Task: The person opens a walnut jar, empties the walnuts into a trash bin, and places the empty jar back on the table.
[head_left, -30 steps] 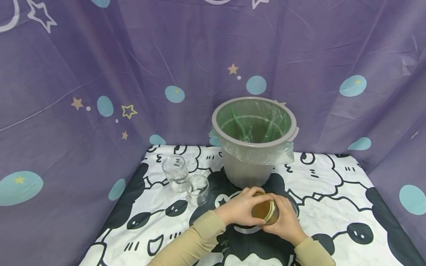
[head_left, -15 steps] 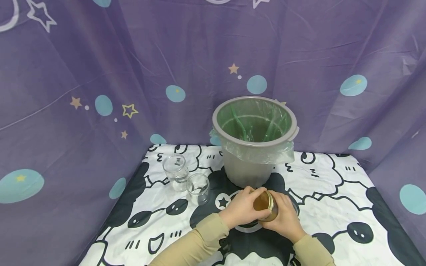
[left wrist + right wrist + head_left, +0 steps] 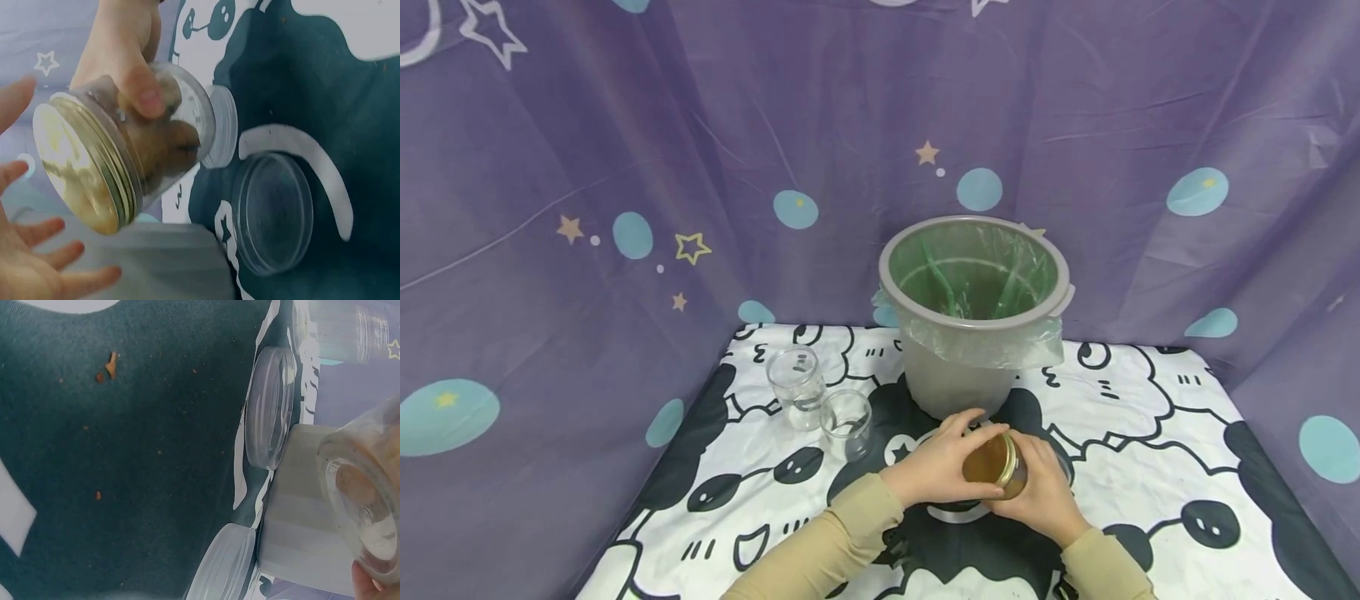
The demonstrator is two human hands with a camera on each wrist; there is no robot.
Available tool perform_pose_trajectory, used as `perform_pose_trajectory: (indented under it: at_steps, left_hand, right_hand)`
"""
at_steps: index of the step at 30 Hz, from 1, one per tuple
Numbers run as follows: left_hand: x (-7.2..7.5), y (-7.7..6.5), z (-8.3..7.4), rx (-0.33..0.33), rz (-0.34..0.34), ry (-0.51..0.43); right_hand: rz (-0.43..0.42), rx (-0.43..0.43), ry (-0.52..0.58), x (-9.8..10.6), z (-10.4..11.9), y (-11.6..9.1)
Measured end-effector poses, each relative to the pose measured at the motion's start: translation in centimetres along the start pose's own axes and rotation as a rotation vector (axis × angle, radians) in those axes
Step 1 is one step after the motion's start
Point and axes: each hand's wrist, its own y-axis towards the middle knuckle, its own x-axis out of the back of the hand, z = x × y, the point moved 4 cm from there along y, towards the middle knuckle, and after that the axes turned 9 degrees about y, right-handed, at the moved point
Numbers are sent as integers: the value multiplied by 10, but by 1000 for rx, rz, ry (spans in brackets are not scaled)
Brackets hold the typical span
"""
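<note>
A clear jar [image 3: 165, 137] with a gold screw lid [image 3: 78, 165] is held tilted above the cloth. My right hand [image 3: 1047, 496] grips it round the body, its thumb pressed on the wall in the left wrist view. Brownish shapes show through the wall; I cannot tell whether they are contents or fingers. My left hand [image 3: 934, 463] stands in front of the lid, fingers spread and apart from it in the left wrist view. The jar's clear base [image 3: 362, 512] faces the right wrist camera. Two flat clear lids lie below, one [image 3: 273, 212] nearer the bin, the other [image 3: 225, 128] beyond the jar.
A grey bin [image 3: 958, 387] lined with a green-tinted bag stands just behind my hands. Two clear open jars, a taller one [image 3: 796, 392] and a shorter one [image 3: 847, 427], stand to the left. Brown crumbs [image 3: 111, 365] dot the patterned cloth [image 3: 1187, 467].
My left hand closed in round the gold lid half a second ago, then its fingers spread wider and it drew slightly left. My right hand and the jar have hardly moved.
</note>
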Motion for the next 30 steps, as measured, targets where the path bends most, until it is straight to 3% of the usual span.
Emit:
perform_pose_trajectory:
  at_steps: [6, 11, 19, 30]
  left_hand:
    - [-4, -3, 0, -194, 55, 83]
    - [-4, -2, 1, -261, 67, 130]
    - [-2, -2, 1, -243, 28, 154]
    - [-5, -1, 3, -119, -13, 92]
  right_hand:
    - [27, -16, 18, 0, 2, 0]
    - [28, 8, 16, -1, 3, 0]
    - [20, 48, 18, -3, 2, -1]
    - [16, 18, 17, -3, 0, 0]
